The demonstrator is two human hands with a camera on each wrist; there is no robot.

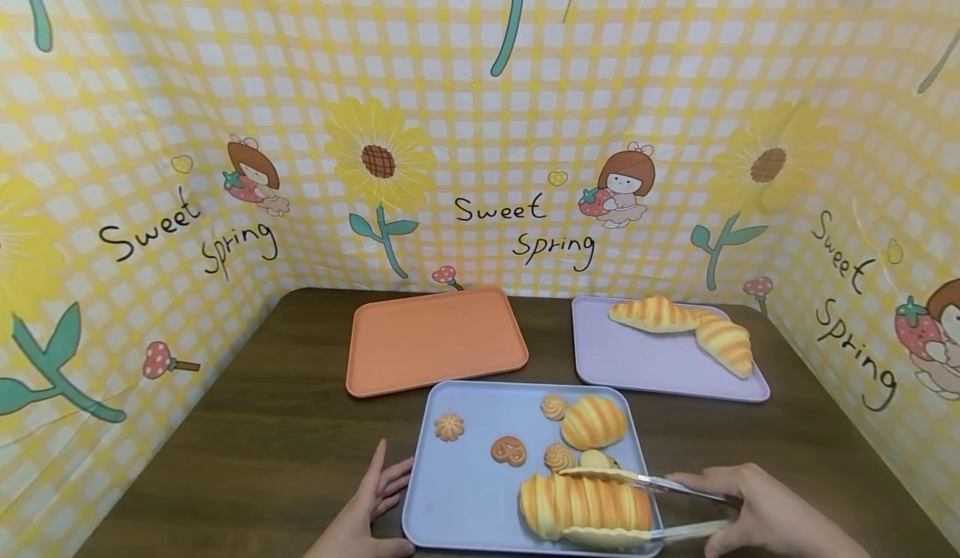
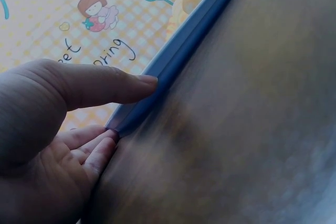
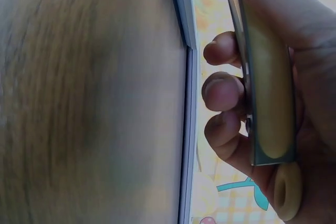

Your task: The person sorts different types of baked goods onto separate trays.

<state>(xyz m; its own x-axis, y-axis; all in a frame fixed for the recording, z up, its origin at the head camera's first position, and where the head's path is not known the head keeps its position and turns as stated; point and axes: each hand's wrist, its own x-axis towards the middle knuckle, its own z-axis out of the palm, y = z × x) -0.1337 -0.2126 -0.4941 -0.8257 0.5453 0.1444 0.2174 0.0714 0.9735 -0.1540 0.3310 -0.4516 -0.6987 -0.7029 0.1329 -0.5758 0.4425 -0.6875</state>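
Note:
My right hand (image 1: 761, 516) grips a pair of metal tongs (image 1: 678, 485) with pale, scalloped tips. The tongs' arms lie on either side of a long striped bread loaf (image 1: 585, 504) at the near right of the blue tray (image 1: 472, 500). At the tray's left edge, my left hand (image 1: 367, 504) touches the rim with extended fingers and thumb. Beyond the loaf sit a round striped bun (image 1: 594, 423), swirl cookies (image 1: 554, 408) and a small pale piece partly hidden by the tongs. A pretzel (image 1: 509, 450) and a flower-shaped cookie (image 1: 449, 426) lie farther left.
An orange tray (image 1: 438, 341) lies behind on the left of the dark wooden table (image 1: 247, 433). At the back right, a lilac tray (image 1: 630, 362) carries two croissants (image 1: 654, 315). Yellow checked cloth (image 1: 480, 108) hangs around the back and sides.

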